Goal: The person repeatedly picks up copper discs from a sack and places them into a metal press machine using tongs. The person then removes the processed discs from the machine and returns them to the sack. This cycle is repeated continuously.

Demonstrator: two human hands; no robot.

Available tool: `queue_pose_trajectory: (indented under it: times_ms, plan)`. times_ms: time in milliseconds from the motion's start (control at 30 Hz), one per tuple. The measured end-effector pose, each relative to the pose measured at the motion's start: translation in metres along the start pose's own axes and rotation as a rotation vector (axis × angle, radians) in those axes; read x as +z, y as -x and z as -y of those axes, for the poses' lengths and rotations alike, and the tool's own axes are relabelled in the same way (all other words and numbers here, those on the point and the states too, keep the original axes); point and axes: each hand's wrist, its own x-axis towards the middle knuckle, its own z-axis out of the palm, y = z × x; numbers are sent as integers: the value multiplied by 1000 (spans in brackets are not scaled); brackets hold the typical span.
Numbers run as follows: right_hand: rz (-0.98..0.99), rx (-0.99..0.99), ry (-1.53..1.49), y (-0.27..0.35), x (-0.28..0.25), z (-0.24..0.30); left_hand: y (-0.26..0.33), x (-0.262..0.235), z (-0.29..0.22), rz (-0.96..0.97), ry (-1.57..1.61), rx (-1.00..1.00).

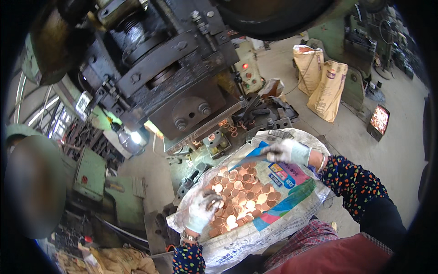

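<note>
White-gloved left hand (201, 213) is curling at eight o'clock on round copper discs (244, 192) (catch: can't tell), ideally separating singles; white-gloved right hand (289, 152), at one, is gripping a slim dark tool (255, 157).

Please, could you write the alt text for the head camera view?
A gloved left hand is at the left edge of a pile of copper-coloured discs on a printed plastic sheet; the gloved right hand, near the far edge, seems to grip a slim dark tool. A heavy dark machine stands ahead, with tan sacks farther right.
</note>
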Motion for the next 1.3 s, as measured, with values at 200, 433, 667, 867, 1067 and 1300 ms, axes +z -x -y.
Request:
queue_pose_trajectory:
  times_ms: [200, 433, 667, 867, 1067, 1300]
  plan:
    - [-233, -111, 344, -71, -17, -21, -22, -12, 17, -10, 120, -288]
    - [-208, -212, 651, -123, -8, -10, -51, 11, 55, -43, 477, -442]
    - [-358, -141, 502, -122, -9, -25, -104, 58, 106, -445, 562, -531]
    - [-276, -100, 298, -95, -4, -31, -161, 91, 136, -574, 38, -609]
    - [-195, -85, 256, -87, -4, -33, -177, 94, 129, -260, -181, -687]
    - [-184, -102, 352, -97, -2, -31, -172, 95, 128, -328, -214, -462]
